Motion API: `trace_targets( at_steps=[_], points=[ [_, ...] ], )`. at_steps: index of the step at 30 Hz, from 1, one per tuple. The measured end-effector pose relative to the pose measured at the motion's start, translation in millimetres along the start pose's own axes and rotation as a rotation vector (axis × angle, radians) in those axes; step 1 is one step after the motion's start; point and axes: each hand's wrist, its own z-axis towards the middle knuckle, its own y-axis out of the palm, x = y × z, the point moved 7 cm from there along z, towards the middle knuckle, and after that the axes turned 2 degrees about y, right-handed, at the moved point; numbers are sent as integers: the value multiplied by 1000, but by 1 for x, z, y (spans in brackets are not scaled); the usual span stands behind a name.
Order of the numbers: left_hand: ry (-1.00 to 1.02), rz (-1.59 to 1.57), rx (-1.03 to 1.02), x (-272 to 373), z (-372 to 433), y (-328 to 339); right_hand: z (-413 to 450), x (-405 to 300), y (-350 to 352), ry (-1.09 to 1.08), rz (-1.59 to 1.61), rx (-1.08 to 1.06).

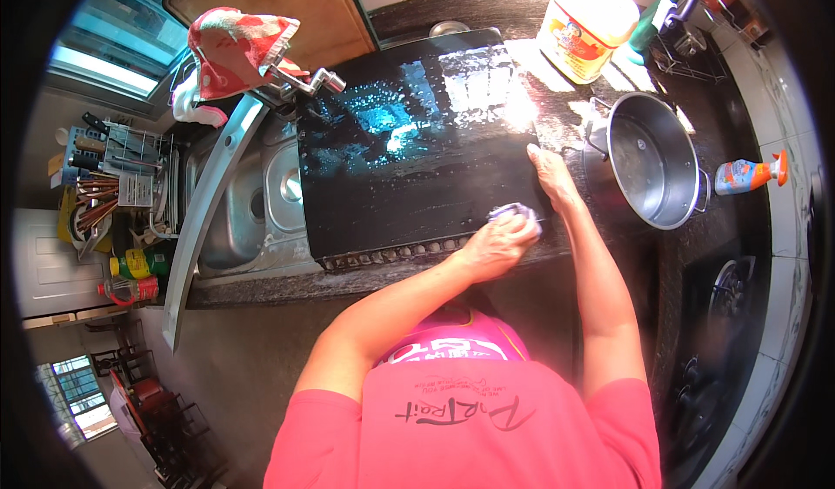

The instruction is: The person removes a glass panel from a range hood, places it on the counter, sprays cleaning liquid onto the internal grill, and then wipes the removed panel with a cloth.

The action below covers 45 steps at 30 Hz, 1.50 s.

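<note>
A large black glossy panel (417, 182) lies over the countertop and part of the sink, wet with droplets and reflecting bright windows. My left hand (501, 244) holds a crumpled whitish-purple cloth (518, 212) against the panel near its front right corner. At the panel's right edge is my right hand (553, 174), with its thumb on top and the other fingers mostly hidden. A strip with a row of rounded openings (398, 253) shows along the panel's front edge.
Left are a steel sink (228, 228), a long metal strip (212, 208), a faucet (326, 82) with a red-and-white towel (228, 48) and a dish rack (134, 163). Right are a steel pot (652, 163), a plastic tub (580, 35), a spray bottle (747, 176) and a gas stove (730, 287).
</note>
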Motion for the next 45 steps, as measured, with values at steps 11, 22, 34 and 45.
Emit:
trace_targets(
  at_steps=[11, 22, 34, 45],
  points=[
    [-49, -32, 65, -32, -91, -50, 12, 9, 6, 2, 51, 14],
    [36, -140, 122, -3, 16, 5, 5, -7, 7, 94, 194, -170],
    [-117, -124, 26, -36, -78, -42, 10, 6, 10, 85, 177, -164],
    [-45, -260, 93, -5, 31, 9, 14, 1, 12, -37, 82, -150]
  ],
)
